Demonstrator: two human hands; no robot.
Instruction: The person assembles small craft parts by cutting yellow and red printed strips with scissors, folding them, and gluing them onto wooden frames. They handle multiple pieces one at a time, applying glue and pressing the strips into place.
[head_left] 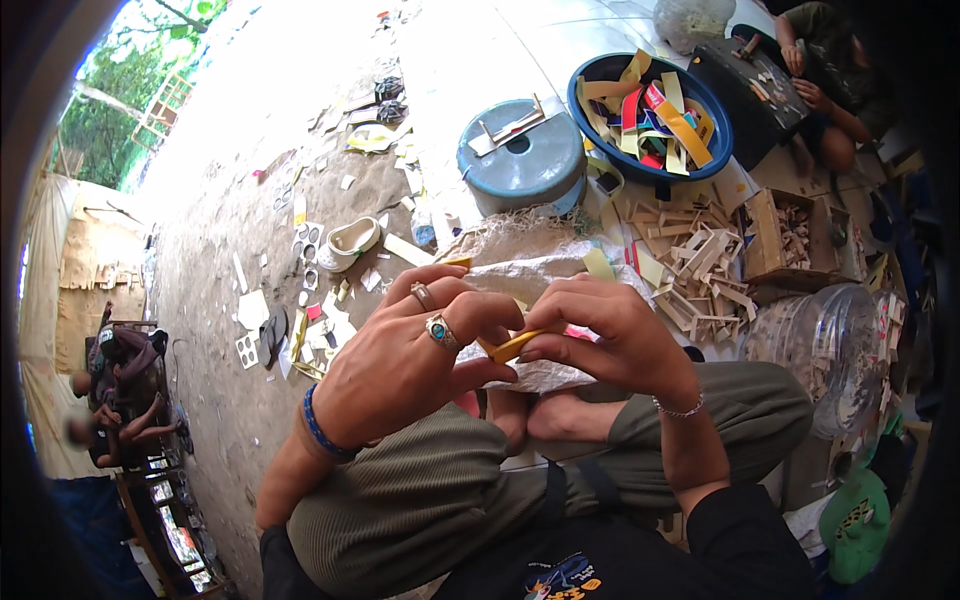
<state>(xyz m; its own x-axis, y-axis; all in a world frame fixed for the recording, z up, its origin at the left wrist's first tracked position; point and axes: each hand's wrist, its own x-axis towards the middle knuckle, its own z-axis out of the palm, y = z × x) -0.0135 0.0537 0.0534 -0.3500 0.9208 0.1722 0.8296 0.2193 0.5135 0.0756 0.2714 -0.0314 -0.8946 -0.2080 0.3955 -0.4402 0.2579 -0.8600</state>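
In front of my lap, both hands are closed on a small yellow strip [515, 346]; paper or wood, I cannot tell. My right hand [610, 330] pinches its right end between thumb and fingertips. The fingers of my left hand [390, 360], which wears rings, curl round the other end and partly hide it. Another bit of yellow [458, 263] shows past the left knuckles; whether it belongs to the same piece is unclear. Beneath the hands lies a white woven sack [550, 270] over my crossed legs' front.
A blue basin [575, 75] of coloured strips stands beyond an upturned grey-blue tub [475, 170] bearing a small wooden frame. Small wooden frames [700, 260] lie heaped at right, near a wooden box [765, 235] and clear plastic container [845, 350]. A shoe [352, 243] and scraps litter the ground. People sit nearby.
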